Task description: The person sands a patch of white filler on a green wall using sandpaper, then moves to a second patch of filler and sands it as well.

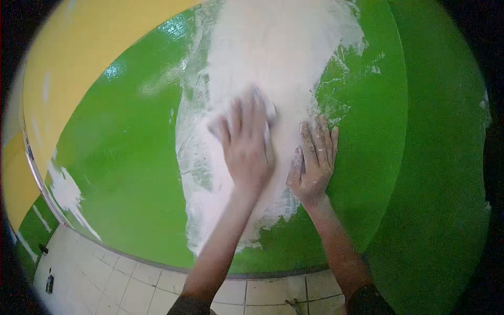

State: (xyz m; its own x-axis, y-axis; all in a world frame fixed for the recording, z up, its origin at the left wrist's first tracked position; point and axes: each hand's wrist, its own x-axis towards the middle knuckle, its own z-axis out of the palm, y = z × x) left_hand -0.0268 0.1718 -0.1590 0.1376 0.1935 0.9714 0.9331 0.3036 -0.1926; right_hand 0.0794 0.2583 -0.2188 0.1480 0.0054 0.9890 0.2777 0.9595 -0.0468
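Observation:
My left hand (245,149) presses a pale folded sheet (271,111), which looks like sandpaper, against a broad patch of white filler (262,58) on the green wall (131,173). Motion smears its fingers, and the sheet's edges show on both sides of them. To the right, my right hand (315,157) lies flat on the wall at the filler's ragged edge. Its fingers are stretched out, dusted with white powder, and nothing is held in it.
A yellow painted area (94,47) curves along the upper left. A smaller white patch (67,191) is at lower left. Pale floor tiles (273,290) run below the wall, with a small dark object (50,282) on them. Another green section (446,157) stands at right.

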